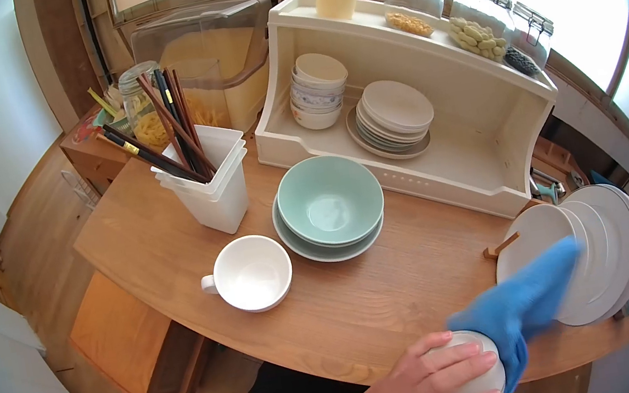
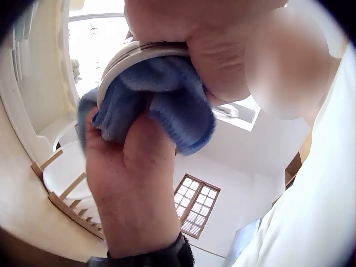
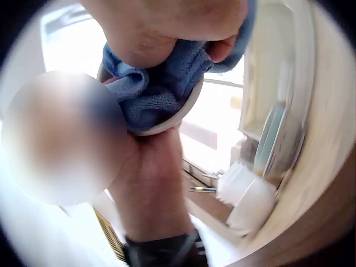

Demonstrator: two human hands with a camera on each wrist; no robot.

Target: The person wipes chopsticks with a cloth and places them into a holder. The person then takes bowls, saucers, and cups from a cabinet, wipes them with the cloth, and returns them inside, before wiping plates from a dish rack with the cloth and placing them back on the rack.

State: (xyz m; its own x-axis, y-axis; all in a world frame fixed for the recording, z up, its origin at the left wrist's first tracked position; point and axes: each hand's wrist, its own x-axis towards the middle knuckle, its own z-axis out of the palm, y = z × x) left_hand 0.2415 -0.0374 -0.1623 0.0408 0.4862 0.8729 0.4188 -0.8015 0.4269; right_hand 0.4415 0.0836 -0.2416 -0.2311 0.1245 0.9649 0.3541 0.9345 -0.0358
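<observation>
A white bowl or cup point(image 1: 482, 344) is tilted at the table's front edge, its base toward the head camera. My left hand point(image 1: 422, 383) grips it from outside, fingers spread and curved over its base. A blue cloth point(image 1: 516, 303) hangs out past its right side. In the left wrist view, my right hand point(image 2: 133, 172) pushes the bunched cloth point(image 2: 183, 111) inside the rim point(image 2: 108, 75). The right wrist view shows my right hand point(image 3: 167, 28) holding the cloth point(image 3: 158, 92) within the bowl, whose outside rests against my left hand point(image 3: 153, 183).
A white mug point(image 1: 253, 274), stacked green bowls point(image 1: 330, 200) and a white chopstick holder point(image 1: 217, 191) stand on the wooden table point(image 1: 176, 259). Behind is a white shelf point(image 1: 473, 159) with bowls, plates and jars. Plates point(image 1: 607, 249) stand in a rack at the right.
</observation>
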